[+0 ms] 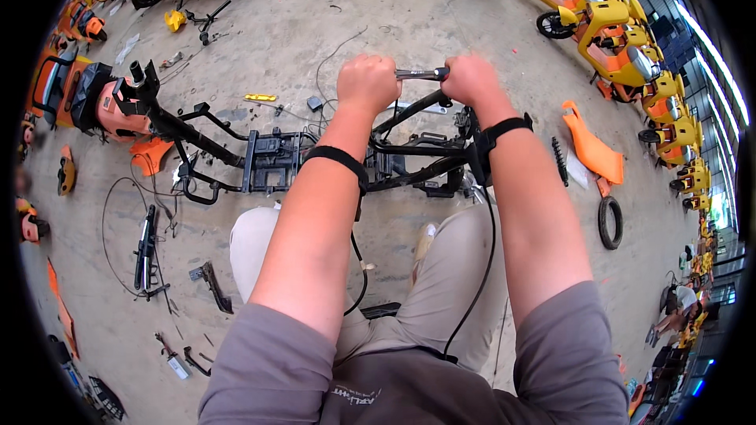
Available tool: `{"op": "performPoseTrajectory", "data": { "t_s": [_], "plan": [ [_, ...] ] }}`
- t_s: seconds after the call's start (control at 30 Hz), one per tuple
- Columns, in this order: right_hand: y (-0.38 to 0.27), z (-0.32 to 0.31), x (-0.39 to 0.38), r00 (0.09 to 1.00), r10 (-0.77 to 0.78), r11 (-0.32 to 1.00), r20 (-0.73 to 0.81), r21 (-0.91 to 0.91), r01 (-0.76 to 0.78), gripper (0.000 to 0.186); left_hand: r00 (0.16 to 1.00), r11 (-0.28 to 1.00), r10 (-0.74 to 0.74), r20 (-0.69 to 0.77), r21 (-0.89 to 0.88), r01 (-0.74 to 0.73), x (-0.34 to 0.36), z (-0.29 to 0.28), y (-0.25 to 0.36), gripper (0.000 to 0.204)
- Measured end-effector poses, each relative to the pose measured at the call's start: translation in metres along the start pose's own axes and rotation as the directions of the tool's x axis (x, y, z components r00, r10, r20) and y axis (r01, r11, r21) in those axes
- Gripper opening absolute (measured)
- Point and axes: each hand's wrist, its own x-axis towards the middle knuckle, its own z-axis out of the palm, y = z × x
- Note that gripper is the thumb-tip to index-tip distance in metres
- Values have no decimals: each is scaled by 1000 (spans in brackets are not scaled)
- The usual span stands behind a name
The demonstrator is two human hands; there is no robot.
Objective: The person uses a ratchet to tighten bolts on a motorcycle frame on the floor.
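Note:
Both fists are raised at chest width over a stripped black scooter frame (193, 132) lying across the floor. My left hand (368, 85) is closed around one end of a metal wrench-like tool (417, 74). My right hand (472, 81) grips its other end, where a dark part shows beside the thumb. Only the shiny middle of the tool is visible; its ends are hidden in the fists, so its exact kind cannot be told. Just below the hands run the frame's bare tubes. A black rectangular bracket (272, 159) sits mid-frame, left of my left forearm.
Between my legs and the left rim lie a black shock-like part (145, 248), a loose cable and small brackets (211, 286). Rightward are an orange panel (594, 145), a coil spring (559, 160) and a tire (609, 223). Yellow scooters (606, 27) line the right; another person (681, 308) crouches there.

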Motion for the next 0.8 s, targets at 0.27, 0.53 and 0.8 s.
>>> {"op": "performPoseTrajectory", "data": {
  "t_s": [0.27, 0.53, 0.8],
  "plan": [
    [-4, 6, -24, 987, -5, 997, -158, 70, 16, 14, 989, 995, 72, -127, -55, -79, -12, -7, -3, 9],
    [-20, 9, -62, 980, 114, 990, -162, 102, -99, 12, 978, 981, 156, -142, -95, -170, -27, -22, -6, 11],
    [-35, 6, -104, 971, 142, 990, -194, 39, -137, 13, 954, 954, 254, -157, -119, -273, -38, -34, -10, 13]
  ]
}}
